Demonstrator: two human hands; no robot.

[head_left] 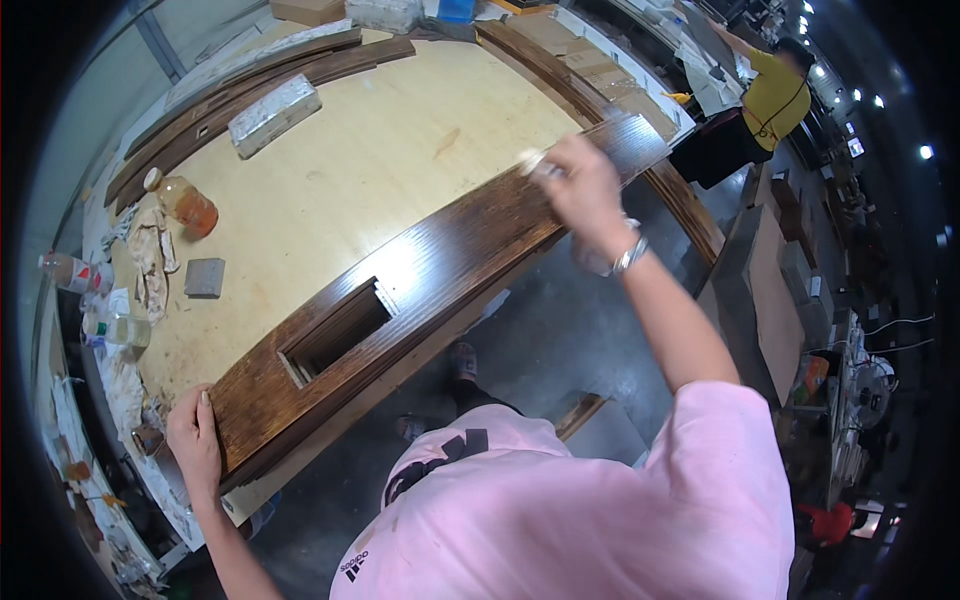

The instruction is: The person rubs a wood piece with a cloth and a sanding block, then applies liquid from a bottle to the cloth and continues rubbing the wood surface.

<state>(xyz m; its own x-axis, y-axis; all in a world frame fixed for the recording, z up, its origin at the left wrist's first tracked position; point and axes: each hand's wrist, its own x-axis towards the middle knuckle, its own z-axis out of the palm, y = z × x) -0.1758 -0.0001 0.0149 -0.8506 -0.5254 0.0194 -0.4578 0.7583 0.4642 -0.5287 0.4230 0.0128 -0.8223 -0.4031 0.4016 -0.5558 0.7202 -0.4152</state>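
A long dark-brown wooden board [455, 235] with a glossy finish lies diagonally across the near edge of the worktable, on what look like more boards beneath. A rectangular cutout passes through its left part. At the board's left end, my left hand [195, 440] grips the edge, thumb on top and fingers hidden over the side. Near the far right end, my right hand [588, 190] is closed on a small whitish wad [533, 163] at the board's top surface. Motion blurs the wad, so its exact kind is unclear.
On the pale worktable [440, 120] stand a foil-wrapped block [275, 115], a bottle of orange liquid [185, 203], a grey block [205, 278] and a crumpled rag [150, 255]. Brown strips [230, 105] lie along the far left. A person in yellow [775, 95] stands beyond.
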